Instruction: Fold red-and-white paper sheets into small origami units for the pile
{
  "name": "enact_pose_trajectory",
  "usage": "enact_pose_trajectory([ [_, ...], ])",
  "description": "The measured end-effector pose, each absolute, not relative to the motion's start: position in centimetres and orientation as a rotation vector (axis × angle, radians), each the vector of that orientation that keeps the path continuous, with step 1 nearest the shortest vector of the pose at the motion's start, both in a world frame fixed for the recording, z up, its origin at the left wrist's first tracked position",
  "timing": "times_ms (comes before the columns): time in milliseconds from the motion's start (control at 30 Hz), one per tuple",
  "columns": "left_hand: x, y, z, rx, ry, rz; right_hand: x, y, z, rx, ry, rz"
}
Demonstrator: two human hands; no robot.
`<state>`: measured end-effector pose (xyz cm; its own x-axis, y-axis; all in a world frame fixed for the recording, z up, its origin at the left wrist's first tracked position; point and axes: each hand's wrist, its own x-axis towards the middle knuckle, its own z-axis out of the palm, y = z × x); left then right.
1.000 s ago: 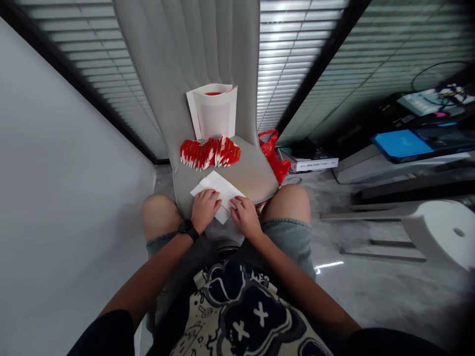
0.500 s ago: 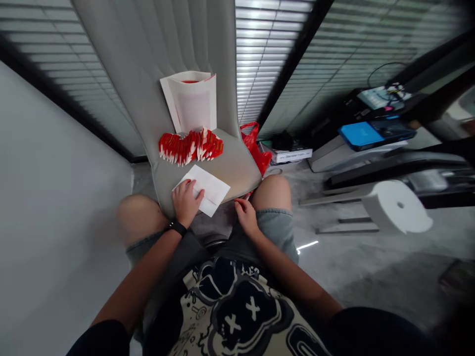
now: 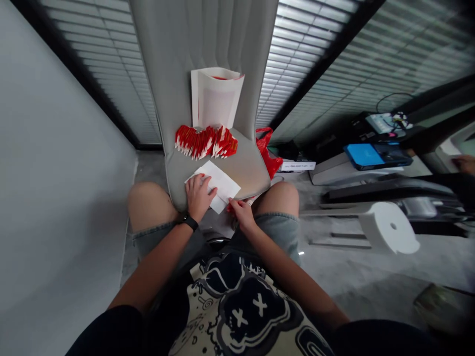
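A white sheet of folded paper [image 3: 222, 182] lies on the front of the grey chair seat [image 3: 250, 170]. My left hand [image 3: 199, 197] rests on its left part with the fingers spread. At the paper's right lower edge, my right hand [image 3: 242, 211] pinches the edge between thumb and fingers. Behind the paper, a fanned row of red and white packets [image 3: 206, 142] spans the seat. A white paper bag [image 3: 217, 99] with red inside leans against the backrest.
A red plastic bag [image 3: 267, 153] hangs beside the chair's right side. Farther right are a white stool [image 3: 393, 227], a blue box [image 3: 363, 155] and a white box [image 3: 298, 166]. Another person's hand [image 3: 465, 163] shows at the far right edge.
My right hand has come to the paper's right edge and closed on it. The view has shifted, and another person's hand has appeared at the far right. My left hand stays on the paper.
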<state>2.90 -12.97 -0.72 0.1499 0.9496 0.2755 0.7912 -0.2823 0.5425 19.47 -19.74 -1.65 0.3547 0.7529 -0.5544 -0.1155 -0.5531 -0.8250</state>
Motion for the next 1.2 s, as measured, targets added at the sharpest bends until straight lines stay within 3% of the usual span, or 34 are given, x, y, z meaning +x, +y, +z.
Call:
enact_pose_trajectory([
  [233,3.1,-13.3,-1.3,2.285,1.601,0.794,19.0,-19.2,-2.1,-1.94,-0.438,1.346],
  [433,2.9,-12.7,-1.5,2.452,1.454,0.7,18.3,-20.2,-2.4,-1.734,-0.285,1.468],
  [800,3.8,-10.9,-0.5,2.732,1.001,0.513,18.7,-20.2,-2.2,-1.596,-0.351,1.252],
  [1200,3.8,-13.8,-0.4,2.691,1.061,0.407,21.7,-21.1,-2.1,-1.446,-0.128,1.462],
])
